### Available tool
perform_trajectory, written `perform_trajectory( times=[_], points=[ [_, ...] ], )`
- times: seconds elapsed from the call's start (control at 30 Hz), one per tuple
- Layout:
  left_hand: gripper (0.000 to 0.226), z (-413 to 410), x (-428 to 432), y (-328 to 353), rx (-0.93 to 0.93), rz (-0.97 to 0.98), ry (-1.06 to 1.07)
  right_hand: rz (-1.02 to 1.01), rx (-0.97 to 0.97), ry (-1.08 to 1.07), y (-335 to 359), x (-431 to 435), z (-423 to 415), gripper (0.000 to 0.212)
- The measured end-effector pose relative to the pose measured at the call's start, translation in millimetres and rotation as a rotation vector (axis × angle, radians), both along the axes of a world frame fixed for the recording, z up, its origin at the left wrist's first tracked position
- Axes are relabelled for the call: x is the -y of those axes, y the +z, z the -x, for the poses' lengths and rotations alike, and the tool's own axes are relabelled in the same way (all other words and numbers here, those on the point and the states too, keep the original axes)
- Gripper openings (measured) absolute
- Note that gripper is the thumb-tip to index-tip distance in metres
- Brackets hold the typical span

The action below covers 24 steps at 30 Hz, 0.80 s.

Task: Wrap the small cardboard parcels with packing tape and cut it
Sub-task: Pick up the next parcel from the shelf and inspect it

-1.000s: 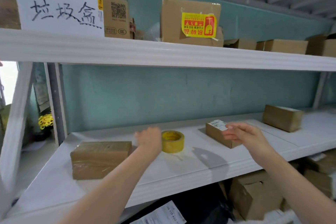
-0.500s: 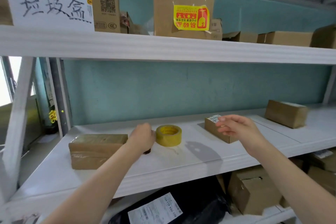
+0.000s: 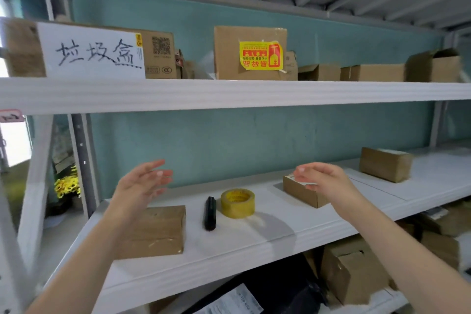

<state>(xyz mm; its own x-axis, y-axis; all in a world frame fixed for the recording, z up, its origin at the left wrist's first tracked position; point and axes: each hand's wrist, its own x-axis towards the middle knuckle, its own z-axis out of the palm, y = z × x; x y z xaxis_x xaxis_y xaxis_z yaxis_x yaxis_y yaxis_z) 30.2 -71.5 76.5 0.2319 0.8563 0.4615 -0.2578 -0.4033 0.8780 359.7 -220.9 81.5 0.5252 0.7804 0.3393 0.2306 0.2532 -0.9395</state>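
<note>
A taped cardboard parcel lies at the left of the white middle shelf. Beside it lies a black cutter, then a yellow roll of packing tape. A small parcel with a white label sits further right, and another parcel lies beyond it. My left hand hovers above the taped parcel with straight fingers, holding nothing. My right hand floats over the labelled parcel, fingers relaxed and empty, hiding part of its top.
The upper shelf carries several cardboard boxes, one with a handwritten white sign, one with a yellow sticker. More boxes and a black bag sit below. A grey upright post stands at left.
My left hand has lifted off the shelf and opened, leaving the black cutter lying beside the tape roll. My right hand stays raised over the labelled parcel. The view tilted upward.
</note>
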Motion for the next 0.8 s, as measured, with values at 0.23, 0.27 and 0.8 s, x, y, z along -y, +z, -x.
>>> perform_trajectory(
  times=[0.23, 0.27, 0.8],
  points=[
    [0.024, -15.2, 10.9, -4.2, 0.001, 0.024, 0.088, -0.023, -0.035, 0.011, -0.8, 5.6, -39.3, 0.015],
    [0.024, -21.0, 13.1, -3.4, 0.007, 0.025, 0.097, -0.024, -0.029, 0.022, -0.3, 3.8, -47.2, 0.013],
    [0.02, -157.7, 43.1, -7.5, 0.0, 0.049, 0.179, -0.04, -0.011, 0.203, 13.0, -28.7, -158.3, 0.006]
  ],
)
